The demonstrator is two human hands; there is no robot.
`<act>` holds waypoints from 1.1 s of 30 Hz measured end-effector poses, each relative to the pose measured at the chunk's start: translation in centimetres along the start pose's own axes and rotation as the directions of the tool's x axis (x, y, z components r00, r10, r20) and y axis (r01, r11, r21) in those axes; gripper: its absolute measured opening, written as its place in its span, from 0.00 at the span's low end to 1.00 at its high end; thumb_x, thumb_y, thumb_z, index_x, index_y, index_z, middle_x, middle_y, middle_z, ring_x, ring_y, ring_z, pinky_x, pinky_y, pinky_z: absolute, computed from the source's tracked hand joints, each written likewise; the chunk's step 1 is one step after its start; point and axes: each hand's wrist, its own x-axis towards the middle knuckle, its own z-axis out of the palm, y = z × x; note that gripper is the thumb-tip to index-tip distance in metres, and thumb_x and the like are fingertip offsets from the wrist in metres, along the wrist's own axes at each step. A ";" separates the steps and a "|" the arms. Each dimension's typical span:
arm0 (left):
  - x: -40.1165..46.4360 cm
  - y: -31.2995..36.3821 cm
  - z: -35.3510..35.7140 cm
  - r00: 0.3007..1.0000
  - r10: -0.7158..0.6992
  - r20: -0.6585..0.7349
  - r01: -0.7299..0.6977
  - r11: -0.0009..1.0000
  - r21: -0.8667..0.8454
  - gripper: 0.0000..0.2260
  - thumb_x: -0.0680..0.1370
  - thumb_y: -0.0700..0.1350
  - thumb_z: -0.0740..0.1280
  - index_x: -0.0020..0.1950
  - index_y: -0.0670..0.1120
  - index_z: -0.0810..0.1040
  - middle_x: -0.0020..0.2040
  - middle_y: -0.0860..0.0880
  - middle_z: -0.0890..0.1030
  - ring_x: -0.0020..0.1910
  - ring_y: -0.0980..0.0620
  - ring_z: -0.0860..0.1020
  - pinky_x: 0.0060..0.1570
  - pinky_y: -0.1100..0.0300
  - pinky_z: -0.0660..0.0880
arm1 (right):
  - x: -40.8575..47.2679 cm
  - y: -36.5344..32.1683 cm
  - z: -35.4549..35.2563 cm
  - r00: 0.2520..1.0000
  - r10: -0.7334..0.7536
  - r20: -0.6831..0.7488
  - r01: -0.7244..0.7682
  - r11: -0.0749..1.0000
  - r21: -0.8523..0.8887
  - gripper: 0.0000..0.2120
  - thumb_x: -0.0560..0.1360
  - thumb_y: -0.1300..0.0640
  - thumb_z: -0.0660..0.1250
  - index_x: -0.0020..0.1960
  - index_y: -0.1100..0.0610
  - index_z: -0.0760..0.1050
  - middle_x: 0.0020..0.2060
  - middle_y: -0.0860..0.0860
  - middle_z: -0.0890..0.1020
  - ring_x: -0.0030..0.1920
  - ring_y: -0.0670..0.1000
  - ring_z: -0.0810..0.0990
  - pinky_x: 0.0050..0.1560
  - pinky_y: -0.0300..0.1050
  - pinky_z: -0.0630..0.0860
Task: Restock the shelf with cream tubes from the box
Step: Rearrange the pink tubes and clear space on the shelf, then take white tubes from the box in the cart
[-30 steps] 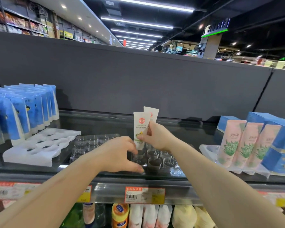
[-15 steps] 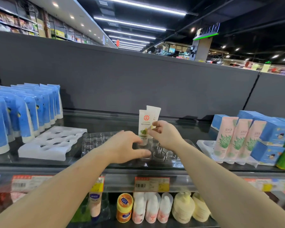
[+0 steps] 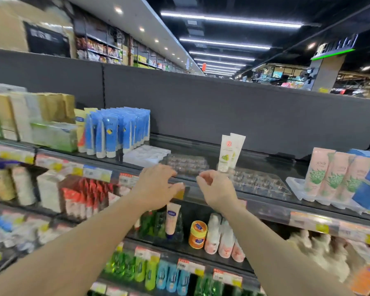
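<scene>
Two white green-printed plastic cream tubes [image 3: 229, 153] stand cap-down in the clear plastic tray [image 3: 263, 184]; left hand [image 3: 156, 186] and right hand [image 3: 217, 189] hang loosely curled, empty; tubes likely light, squashy; grip mid-body.

Two white cream tubes [image 3: 228, 153] with green leaf prints are standing upright, cap down, one just behind the other. They are sitting in a clear plastic tray [image 3: 259, 181] on the shelf [image 3: 265, 202].

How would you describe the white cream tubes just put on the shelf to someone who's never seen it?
On the top shelf, between the blue tubes and the pink tubes, two white tubes stand upright in a clear tray. They alone are white, with a red emblem.
</scene>
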 end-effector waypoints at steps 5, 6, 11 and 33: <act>-7.2 -7.5 -3.7 0.990 -0.143 0.006 0.141 0.981 0.131 0.18 0.79 0.61 0.59 0.62 0.53 0.77 0.62 0.52 0.77 0.66 0.47 0.71 0.67 0.49 0.66 | -2.5 -5.7 6.9 0.980 -0.101 0.169 0.102 0.995 0.003 0.16 0.80 0.47 0.61 0.64 0.52 0.76 0.59 0.48 0.80 0.56 0.49 0.77 0.54 0.43 0.72; -8.7 -9.4 -4.6 0.983 -0.185 0.013 0.181 0.970 0.163 0.21 0.79 0.62 0.58 0.64 0.52 0.76 0.65 0.51 0.76 0.68 0.47 0.69 0.69 0.49 0.63 | -2.9 -7.3 8.4 0.972 -0.129 0.197 0.130 0.991 0.005 0.15 0.80 0.48 0.61 0.64 0.51 0.76 0.59 0.48 0.80 0.56 0.50 0.77 0.53 0.42 0.72; -16.9 -19.6 -10.1 0.918 -0.397 -0.019 0.385 0.875 0.295 0.27 0.80 0.64 0.55 0.75 0.53 0.66 0.77 0.52 0.63 0.76 0.46 0.58 0.74 0.45 0.55 | -5.7 -16.6 18.1 0.896 -0.284 0.342 0.301 0.954 0.002 0.18 0.80 0.46 0.61 0.65 0.53 0.76 0.63 0.50 0.79 0.63 0.53 0.75 0.61 0.44 0.71; -35.7 -63.0 -16.1 0.761 -0.640 0.106 0.581 0.746 0.325 0.24 0.79 0.61 0.60 0.68 0.48 0.74 0.66 0.48 0.77 0.65 0.47 0.73 0.63 0.51 0.72 | -10.9 -38.7 60.1 0.807 -0.008 0.591 0.044 0.998 -0.047 0.18 0.77 0.39 0.63 0.52 0.53 0.77 0.48 0.54 0.81 0.51 0.57 0.79 0.50 0.49 0.76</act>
